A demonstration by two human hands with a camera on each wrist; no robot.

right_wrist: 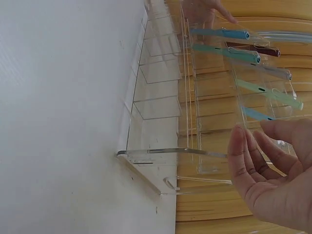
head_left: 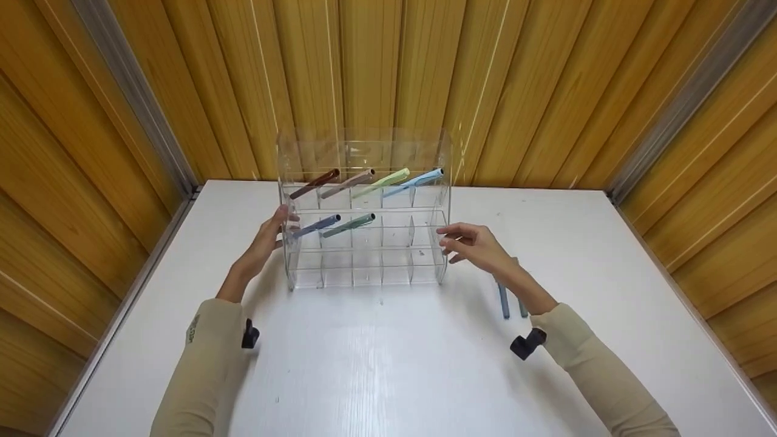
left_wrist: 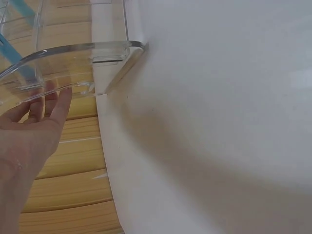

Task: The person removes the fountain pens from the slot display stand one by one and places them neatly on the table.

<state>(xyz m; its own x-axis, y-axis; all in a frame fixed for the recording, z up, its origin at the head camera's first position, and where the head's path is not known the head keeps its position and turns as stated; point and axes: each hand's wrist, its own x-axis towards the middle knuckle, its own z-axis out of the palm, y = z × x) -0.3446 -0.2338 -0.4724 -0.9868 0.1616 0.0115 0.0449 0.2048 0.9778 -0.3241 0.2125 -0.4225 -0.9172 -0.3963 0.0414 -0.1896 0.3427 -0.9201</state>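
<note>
Flanking a clear acrylic compartmented pen rack [head_left: 364, 243] standing on the white tabletop [head_left: 388, 364]: left hand [head_left: 270, 240] with straight fingers touching its left wall, right hand [head_left: 476, 246] relaxed, fingers loosely spread, beside its right wall.

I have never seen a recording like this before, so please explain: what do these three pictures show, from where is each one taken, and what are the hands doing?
A person works with two bare hands; there is no machine. The wide picture comes from a camera on the head, looking down at a white table. The other two come from cameras worn on the wrists.

On the table stands a clear plastic rack with small compartments. Six coloured pens lie slanted in its upper rows. Two more pens lie on the table, partly hidden by the right arm.

The left hand touches the rack's left side with straight fingers. The right hand is at its right side, fingers relaxed; I cannot tell whether it touches. Neither hand grips anything.
</note>
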